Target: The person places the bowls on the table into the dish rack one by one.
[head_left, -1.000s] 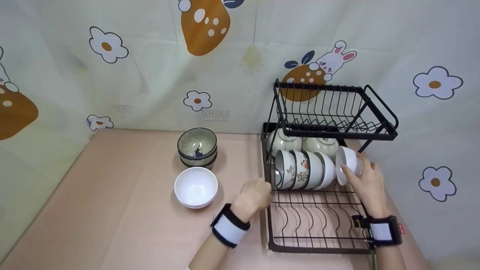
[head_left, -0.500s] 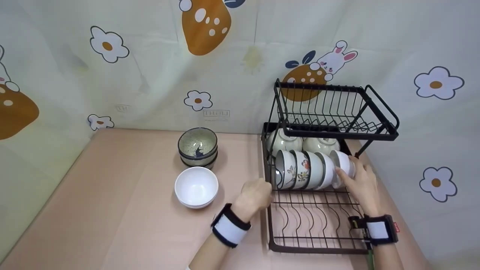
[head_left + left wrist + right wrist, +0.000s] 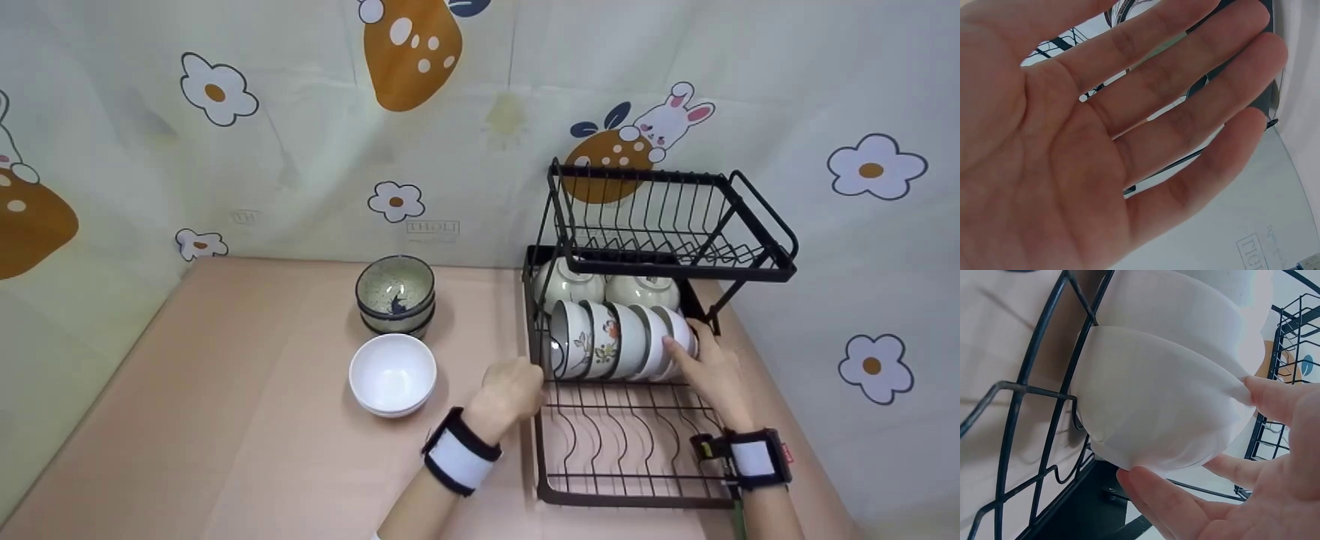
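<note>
In the head view my right hand [image 3: 716, 379] holds a plain white bowl [image 3: 681, 337] standing on its side at the right end of a row in the black dish rack [image 3: 637, 501]. The right wrist view shows the thumb at that bowl's [image 3: 1157, 399] rim and the fingers by its base. Another white bowl and several patterned bowls [image 3: 606, 341] lean to its left. My left hand [image 3: 510, 394] is beside the rack's left edge; in the left wrist view its fingers [image 3: 1185, 124] are extended and slightly spread, and nothing is in the palm.
Two pale bowls [image 3: 570, 283] lie upside down at the rack's back, under its upper tier [image 3: 675, 217]. On the pink table [image 3: 262, 420] to the left stand stacked speckled green bowls [image 3: 395, 289] and white bowls [image 3: 392, 373]. A patterned curtain [image 3: 300, 150] hangs behind.
My right hand has moved left with the white bowl, bringing it from a tilted position apart from the row to nest against the neighbouring white bowl. My left hand has stayed put.
</note>
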`<state>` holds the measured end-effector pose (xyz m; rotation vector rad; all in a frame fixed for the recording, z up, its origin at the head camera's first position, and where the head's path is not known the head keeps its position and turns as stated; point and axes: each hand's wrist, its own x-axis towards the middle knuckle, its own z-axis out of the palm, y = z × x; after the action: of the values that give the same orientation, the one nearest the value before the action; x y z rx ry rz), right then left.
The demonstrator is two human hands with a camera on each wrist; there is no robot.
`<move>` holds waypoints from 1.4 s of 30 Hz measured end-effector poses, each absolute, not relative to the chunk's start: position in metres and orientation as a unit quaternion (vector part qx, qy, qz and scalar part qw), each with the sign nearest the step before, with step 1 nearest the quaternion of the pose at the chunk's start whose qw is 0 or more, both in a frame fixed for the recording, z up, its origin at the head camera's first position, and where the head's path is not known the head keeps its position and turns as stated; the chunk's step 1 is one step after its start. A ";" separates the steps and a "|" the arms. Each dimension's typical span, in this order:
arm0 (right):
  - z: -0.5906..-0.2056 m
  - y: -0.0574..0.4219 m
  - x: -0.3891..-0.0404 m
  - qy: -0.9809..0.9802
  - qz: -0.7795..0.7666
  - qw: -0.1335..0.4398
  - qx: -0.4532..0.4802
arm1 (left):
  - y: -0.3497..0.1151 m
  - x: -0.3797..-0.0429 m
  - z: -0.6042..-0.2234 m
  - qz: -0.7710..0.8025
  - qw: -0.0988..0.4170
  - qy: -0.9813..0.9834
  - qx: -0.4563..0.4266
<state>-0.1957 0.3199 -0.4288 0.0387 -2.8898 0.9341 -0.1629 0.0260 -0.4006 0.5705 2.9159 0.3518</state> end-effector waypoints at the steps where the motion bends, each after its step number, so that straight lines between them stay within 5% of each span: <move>1: -0.429 0.320 -0.196 -0.950 0.307 0.048 0.012 | 0.026 -0.163 -0.401 0.114 0.071 0.972 0.191; 26: -0.429 0.320 -0.194 -0.947 0.319 0.040 0.016 | 0.025 -0.163 -0.401 0.106 0.071 0.972 0.197; 42: -0.427 0.319 -0.195 -0.935 0.341 0.094 0.010 | 0.020 -0.163 -0.397 0.094 0.054 0.975 0.195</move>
<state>-0.1947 0.3189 -0.4266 0.0298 -2.7753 1.0116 -0.1627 0.0196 -0.3974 0.5910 2.9620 0.2858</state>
